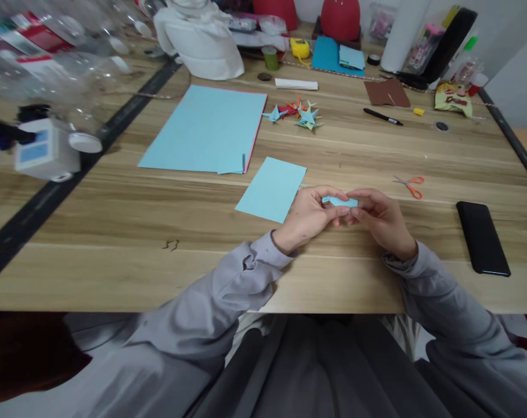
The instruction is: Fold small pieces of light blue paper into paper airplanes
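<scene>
A small folded piece of light blue paper (340,202) is held between both hands above the wooden table. My left hand (313,213) pinches its left part between thumb and fingers. On the other end, the thumb and fingertips of my right hand (382,219) close on the paper. Just left of my left hand lies a flat light blue sheet (272,188), partly behind that hand. Farther back are larger blue sheets (209,128) with a pink edge showing beneath. Several folded paper pieces in blue, red and orange (307,118) sit beside them.
Orange-handled scissors (414,187) and a black phone (483,238) lie to the right. A black pen (382,116) and brown paper (386,93) are behind. Plastic bottles (50,64) and a white box (46,149) crowd the left; a yellow tape measure (300,49) stands at the back.
</scene>
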A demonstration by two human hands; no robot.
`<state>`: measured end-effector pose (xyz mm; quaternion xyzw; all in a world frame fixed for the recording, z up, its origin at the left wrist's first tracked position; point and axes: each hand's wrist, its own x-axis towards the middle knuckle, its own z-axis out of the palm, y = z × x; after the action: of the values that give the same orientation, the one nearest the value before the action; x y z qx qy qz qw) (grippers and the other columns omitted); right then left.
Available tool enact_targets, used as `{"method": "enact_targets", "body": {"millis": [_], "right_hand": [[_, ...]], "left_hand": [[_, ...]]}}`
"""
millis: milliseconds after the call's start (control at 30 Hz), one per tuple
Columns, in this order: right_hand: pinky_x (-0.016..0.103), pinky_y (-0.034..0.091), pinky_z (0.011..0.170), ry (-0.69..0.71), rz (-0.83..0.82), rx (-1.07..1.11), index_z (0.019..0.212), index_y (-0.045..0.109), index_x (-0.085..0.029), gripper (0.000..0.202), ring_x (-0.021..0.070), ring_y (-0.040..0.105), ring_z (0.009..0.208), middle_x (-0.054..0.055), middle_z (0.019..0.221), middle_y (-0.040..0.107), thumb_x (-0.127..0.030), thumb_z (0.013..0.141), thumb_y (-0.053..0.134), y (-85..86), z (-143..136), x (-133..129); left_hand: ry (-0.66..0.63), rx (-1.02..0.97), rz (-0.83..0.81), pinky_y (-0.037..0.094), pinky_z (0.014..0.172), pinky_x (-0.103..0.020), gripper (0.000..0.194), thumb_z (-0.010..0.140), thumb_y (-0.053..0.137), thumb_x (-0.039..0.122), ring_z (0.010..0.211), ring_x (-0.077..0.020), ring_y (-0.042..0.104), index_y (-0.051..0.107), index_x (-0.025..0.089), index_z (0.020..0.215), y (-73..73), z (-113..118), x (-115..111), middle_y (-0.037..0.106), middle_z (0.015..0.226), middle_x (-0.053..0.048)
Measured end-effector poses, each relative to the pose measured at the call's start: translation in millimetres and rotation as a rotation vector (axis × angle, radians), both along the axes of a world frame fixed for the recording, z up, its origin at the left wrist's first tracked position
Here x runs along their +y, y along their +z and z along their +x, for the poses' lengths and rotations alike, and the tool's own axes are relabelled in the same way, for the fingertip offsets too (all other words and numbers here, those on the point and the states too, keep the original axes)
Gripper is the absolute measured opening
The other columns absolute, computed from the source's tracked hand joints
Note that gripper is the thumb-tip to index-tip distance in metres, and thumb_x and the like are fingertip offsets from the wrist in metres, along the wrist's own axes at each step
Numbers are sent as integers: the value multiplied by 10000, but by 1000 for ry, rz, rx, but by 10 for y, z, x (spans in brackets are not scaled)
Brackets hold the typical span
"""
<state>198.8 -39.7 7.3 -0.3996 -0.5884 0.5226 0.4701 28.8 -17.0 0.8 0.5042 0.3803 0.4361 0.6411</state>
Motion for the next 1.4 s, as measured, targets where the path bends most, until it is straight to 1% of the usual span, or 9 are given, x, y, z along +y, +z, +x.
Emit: {"method": "enact_targets", "body": {"millis": [200,333,467,600,733,867,1133,1300,1400], "right_hand": [[291,549,621,4,-70,21,1079,646,-224,393,138,658,599,-30,653,684,-457,785,760,-17,18,5],[287,548,637,24,-57,21,1095,636,-221,397,135,660,612,-28,654,691,-448,793,758,-40,20,23],[279,547,609,-20,-17,0,1077,637,-211,401,133,664,601,-28,649,696,-470,792,749,-77,29,44],[275,552,597,-72,0,4,1075,638,-202,402,131,667,587,-13,683,724,-466,792,746,-115,50,64],[267,552,589,-86,-17,7,1051,646,-203,379,131,669,589,-16,673,716,-460,790,743,-123,54,73],[252,549,592,-56,-12,10,1046,648,-203,351,115,659,587,-37,654,694,-404,781,761,-130,38,72],[271,562,622,-7,-3,18,1043,669,-203,313,117,666,597,-34,652,698,-380,798,750,-136,38,66],[273,550,597,-9,-49,61,1003,686,-213,252,126,669,592,-25,649,705,-390,825,713,-102,35,53],[268,532,587,-25,-36,46,1022,678,-212,278,120,650,566,-29,638,696,-384,810,728,-90,28,46]], "left_hand": [[11,-18,-15,461,477,-236,310,611,869,269,435,-103,575,700,128,830,-12,1,5,668,577,-5],[-7,-60,-47,470,485,-227,336,599,876,263,438,-97,577,694,124,844,-30,9,25,665,565,3],[-33,-92,-91,482,489,-212,397,601,879,331,460,-93,597,694,129,889,-40,16,40,683,615,4],[-44,-118,-171,504,491,-222,371,682,823,395,454,-98,600,689,124,898,-5,12,33,676,620,0],[-49,-97,-160,506,502,-219,314,681,815,287,460,-92,604,690,123,918,4,3,24,695,664,-9],[-45,-36,-109,483,505,-205,325,656,803,188,474,-91,606,688,121,953,-41,8,23,692,644,-6],[-23,31,-55,403,445,-179,271,641,776,122,433,-64,532,694,120,899,-34,-2,23,657,588,12],[-27,19,-59,408,449,-179,268,639,783,119,427,-55,524,700,126,894,-27,-9,32,661,599,13],[-48,-1,-72,420,453,-183,292,652,780,141,433,-62,534,696,118,931,-19,-10,26,664,597,8]]}}
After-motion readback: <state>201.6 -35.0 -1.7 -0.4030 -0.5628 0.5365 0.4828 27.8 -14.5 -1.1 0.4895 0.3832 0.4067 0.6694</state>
